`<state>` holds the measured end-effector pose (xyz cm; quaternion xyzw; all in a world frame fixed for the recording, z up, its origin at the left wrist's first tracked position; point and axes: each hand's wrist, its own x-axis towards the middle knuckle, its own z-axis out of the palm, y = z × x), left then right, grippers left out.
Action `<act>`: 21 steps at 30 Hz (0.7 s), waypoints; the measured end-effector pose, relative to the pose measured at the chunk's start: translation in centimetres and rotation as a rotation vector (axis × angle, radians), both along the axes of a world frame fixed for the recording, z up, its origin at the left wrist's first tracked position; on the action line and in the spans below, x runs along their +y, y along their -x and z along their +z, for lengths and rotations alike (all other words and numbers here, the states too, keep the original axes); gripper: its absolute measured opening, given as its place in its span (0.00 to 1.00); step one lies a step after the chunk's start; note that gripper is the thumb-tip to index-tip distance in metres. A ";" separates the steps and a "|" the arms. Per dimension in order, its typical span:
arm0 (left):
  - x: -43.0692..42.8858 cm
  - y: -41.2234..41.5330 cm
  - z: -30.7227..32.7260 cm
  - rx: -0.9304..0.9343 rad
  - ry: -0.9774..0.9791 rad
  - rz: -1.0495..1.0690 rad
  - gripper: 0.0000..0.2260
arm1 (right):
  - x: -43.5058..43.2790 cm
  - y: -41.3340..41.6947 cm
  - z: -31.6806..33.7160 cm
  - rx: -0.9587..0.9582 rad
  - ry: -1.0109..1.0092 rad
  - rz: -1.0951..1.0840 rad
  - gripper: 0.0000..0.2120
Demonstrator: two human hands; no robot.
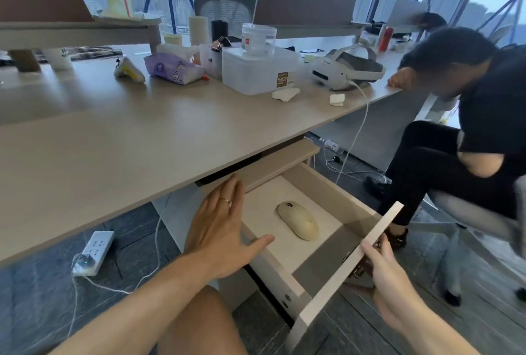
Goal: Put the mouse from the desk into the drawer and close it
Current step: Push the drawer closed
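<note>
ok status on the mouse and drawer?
Left hand open, empty, over drawer's left edge. Right hand gripping drawer front. Mouse lying inside drawer, which is open. Left hand in the closing path.

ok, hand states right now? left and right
Left hand: open, flat, empty, over the drawer's left side; mouse lies inside, untouched.
Right hand: gripping the drawer front.

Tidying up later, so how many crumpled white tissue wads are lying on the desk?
2. One crumpled tissue lies just in front of the white plastic box; the other crumpled tissue sits nearer the desk edge, below the VR headset. More could hide behind clutter.
</note>
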<state>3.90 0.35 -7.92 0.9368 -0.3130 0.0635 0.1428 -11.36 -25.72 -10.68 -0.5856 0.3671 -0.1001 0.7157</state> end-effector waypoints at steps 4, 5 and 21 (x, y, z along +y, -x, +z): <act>-0.6 0.3 0.2 0.072 0.046 0.055 0.56 | 0.4 -0.7 0.5 -0.042 -0.065 -0.002 0.23; -0.7 0.2 0.5 0.081 0.055 0.061 0.56 | 0.5 -0.9 0.6 -0.043 -0.060 -0.007 0.23; 0.5 -0.8 2.3 0.071 0.029 0.024 0.58 | 3.8 -9.5 1.0 -0.065 -0.056 0.012 0.18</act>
